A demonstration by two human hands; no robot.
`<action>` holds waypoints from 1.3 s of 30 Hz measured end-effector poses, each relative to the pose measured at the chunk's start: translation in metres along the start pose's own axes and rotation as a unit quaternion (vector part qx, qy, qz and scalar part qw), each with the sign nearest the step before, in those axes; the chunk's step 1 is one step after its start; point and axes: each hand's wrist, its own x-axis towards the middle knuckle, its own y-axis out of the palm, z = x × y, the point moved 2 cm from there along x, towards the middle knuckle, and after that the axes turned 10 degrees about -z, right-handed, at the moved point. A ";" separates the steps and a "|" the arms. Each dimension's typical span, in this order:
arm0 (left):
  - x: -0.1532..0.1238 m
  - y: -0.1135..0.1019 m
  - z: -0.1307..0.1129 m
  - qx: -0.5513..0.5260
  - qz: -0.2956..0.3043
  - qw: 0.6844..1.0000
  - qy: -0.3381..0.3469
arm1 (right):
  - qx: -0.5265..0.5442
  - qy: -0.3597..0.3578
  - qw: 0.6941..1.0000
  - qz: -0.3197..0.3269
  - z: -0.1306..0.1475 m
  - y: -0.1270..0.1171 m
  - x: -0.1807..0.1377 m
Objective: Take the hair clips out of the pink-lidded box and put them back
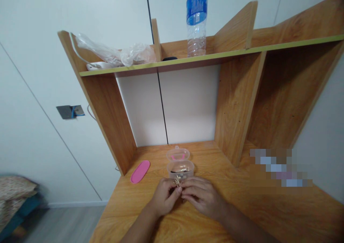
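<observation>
My left hand [166, 195] is closed in a pinch around a small bundle of thin, gold-coloured loops [176, 181]; its exact kind is too small to make out. Against it, the bent fingers of my right hand [200, 195] press together at the same bundle and partly cover it. Just beyond both hands stands a clear plastic box [169, 168], its clear lid [177, 154] with pink handle parts tilted back behind it. Dark and shiny small items lie inside the box. To the left, a flat pink oval tray [140, 171] rests on the desk.
The wooden desk [120, 214] has side panels and an upper shelf [231, 53]. On that shelf are a plastic bottle [197, 21] with a blue label and a crumpled clear bag [134, 54]. A blurred-out patch [279, 171] covers the desk's right side.
</observation>
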 end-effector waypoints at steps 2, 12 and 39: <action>0.000 0.000 0.000 -0.014 -0.017 1.000 -0.015 | -0.025 -0.011 0.999 0.025 0.000 -0.002 0.001; 0.002 -0.001 0.008 0.070 -0.079 0.994 -0.019 | -0.121 0.017 0.987 0.106 0.006 -0.005 0.002; -0.006 -0.012 0.020 0.100 -0.200 0.975 -0.006 | -0.090 0.071 0.981 0.160 -0.006 0.006 -0.007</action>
